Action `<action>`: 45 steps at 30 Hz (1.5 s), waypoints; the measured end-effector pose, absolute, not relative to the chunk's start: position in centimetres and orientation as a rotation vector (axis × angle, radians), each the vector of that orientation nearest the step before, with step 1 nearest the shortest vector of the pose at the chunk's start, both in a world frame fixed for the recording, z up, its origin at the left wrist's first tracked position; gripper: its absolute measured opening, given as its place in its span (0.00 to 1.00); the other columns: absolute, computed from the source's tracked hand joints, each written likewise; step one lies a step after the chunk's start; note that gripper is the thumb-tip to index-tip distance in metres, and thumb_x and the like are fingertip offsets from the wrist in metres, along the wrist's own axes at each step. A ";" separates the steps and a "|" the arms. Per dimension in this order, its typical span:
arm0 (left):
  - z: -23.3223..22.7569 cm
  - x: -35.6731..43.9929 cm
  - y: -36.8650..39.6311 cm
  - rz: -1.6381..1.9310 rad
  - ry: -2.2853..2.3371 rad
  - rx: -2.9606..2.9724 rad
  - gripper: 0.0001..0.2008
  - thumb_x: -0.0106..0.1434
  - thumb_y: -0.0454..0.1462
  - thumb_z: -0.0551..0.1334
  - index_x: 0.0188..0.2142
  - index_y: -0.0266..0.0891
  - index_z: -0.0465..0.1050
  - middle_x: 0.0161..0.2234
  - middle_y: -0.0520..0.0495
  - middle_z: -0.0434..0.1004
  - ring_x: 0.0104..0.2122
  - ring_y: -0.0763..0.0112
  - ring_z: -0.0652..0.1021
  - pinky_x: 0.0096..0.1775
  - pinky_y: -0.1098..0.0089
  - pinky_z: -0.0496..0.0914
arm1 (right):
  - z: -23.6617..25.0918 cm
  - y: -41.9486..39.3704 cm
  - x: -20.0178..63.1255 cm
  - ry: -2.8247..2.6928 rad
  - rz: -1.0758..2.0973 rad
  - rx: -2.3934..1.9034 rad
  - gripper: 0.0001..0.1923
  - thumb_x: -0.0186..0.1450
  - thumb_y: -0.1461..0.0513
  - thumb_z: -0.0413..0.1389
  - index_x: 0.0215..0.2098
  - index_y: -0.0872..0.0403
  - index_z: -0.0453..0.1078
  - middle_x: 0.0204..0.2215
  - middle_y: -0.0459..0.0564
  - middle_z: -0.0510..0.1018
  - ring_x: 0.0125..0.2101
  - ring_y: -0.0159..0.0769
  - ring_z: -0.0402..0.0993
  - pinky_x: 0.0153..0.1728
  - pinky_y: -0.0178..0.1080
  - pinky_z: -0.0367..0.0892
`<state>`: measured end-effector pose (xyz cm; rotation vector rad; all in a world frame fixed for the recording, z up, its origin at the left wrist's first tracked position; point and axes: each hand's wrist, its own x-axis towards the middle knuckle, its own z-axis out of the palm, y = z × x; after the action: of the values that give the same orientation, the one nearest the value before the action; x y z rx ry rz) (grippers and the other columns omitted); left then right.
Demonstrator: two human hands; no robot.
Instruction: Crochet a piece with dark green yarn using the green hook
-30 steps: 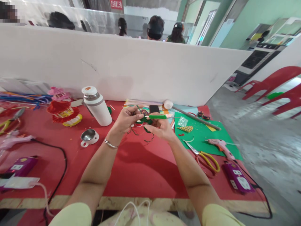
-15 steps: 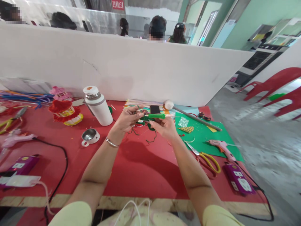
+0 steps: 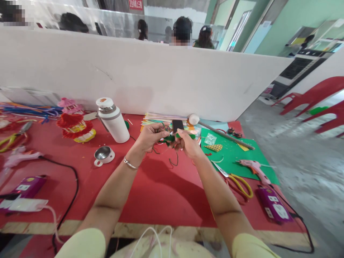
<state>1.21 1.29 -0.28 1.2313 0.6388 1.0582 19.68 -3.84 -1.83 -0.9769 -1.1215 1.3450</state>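
Observation:
Above the red table (image 3: 158,193), my left hand (image 3: 151,138) pinches a small dark green yarn piece (image 3: 168,138) whose loose strand (image 3: 174,160) dangles down. My right hand (image 3: 188,144) grips a green-handled hook (image 3: 186,135) with its tip pointed at that piece. The two hands almost touch. A silver bangle (image 3: 129,164) sits on my left wrist. How the tip meets the yarn is hidden by my fingers.
A white thermos (image 3: 113,120) and its metal cap cup (image 3: 103,154) stand at left, by a red tasselled lantern (image 3: 74,127). Green sheet (image 3: 242,157), yellow-handled scissors (image 3: 238,181), pink glue gun (image 3: 252,168) and purple power strip (image 3: 272,208) lie at right. A white partition (image 3: 150,77) backs the table.
Both hands have drawn closer together and a little farther from me. The green handle has tilted, so less of it shows past my right fingers.

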 end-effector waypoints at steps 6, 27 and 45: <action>0.0 0.6 1.2 0.971 0.572 1.321 0.33 0.47 0.35 0.79 0.54 0.35 0.79 0.28 0.49 0.80 0.26 0.74 0.77 0.30 0.72 0.69 | -2.0 -3.4 20.4 -1.204 1.299 -0.883 0.21 0.65 0.45 0.60 0.28 0.53 0.73 0.21 0.46 0.78 0.19 0.33 0.76 0.17 0.33 0.67; 0.3 0.9 0.7 1.049 0.798 1.671 0.10 0.50 0.29 0.69 0.34 0.35 0.82 0.27 0.49 0.79 0.25 0.75 0.73 0.27 0.74 0.66 | -0.6 -4.7 21.9 -1.623 0.956 -1.003 0.21 0.71 0.48 0.54 0.32 0.53 0.79 0.30 0.51 0.83 0.31 0.38 0.81 0.35 0.42 0.77; -0.2 0.9 1.2 1.010 0.563 1.043 0.27 0.47 0.33 0.77 0.48 0.37 0.82 0.23 0.56 0.73 0.16 0.86 0.64 0.19 0.79 0.56 | -2.8 -4.3 20.4 -1.989 0.002 -0.926 0.09 0.73 0.59 0.55 0.51 0.49 0.71 0.51 0.59 0.77 0.52 0.45 0.77 0.55 0.49 0.73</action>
<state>0.92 1.17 -0.22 1.0430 0.5631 1.0096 20.39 -4.34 -2.77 -0.9263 -1.9888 0.0020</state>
